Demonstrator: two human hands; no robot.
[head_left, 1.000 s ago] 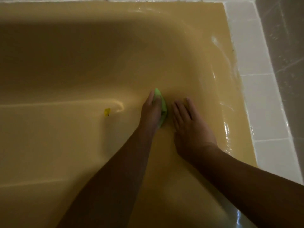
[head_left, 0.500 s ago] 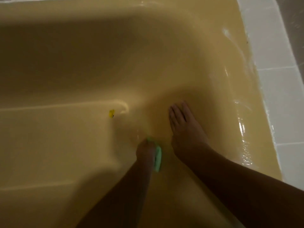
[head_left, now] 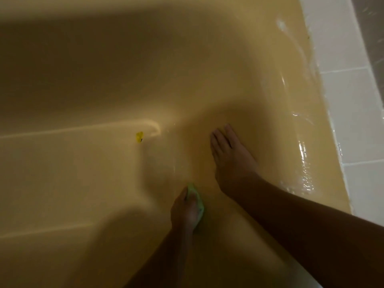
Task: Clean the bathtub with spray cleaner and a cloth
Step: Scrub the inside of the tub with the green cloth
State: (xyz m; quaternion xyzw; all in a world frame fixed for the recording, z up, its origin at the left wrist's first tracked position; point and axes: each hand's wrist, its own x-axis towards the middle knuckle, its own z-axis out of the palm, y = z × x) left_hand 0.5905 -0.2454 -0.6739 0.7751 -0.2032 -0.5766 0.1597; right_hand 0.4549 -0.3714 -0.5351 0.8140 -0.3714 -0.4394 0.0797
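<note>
I look down into a yellow bathtub. My left hand presses a green cloth against the tub's sloped end wall; the cloth shows along the hand's right edge and is mostly covered by it. My right hand lies flat on the tub surface just above and right of the left, fingers straight and spread. Wet streaks shine on the tub's right slope. No spray bottle is in view.
A small yellow scrap sits on the tub floor left of my hands. White tiles border the tub on the right, with grey floor beyond. The tub's far wall lies in shadow.
My left hand has dragged the cloth down the tub wall toward me, from beside my right hand's fingers to below its wrist. My right hand has stayed planted.
</note>
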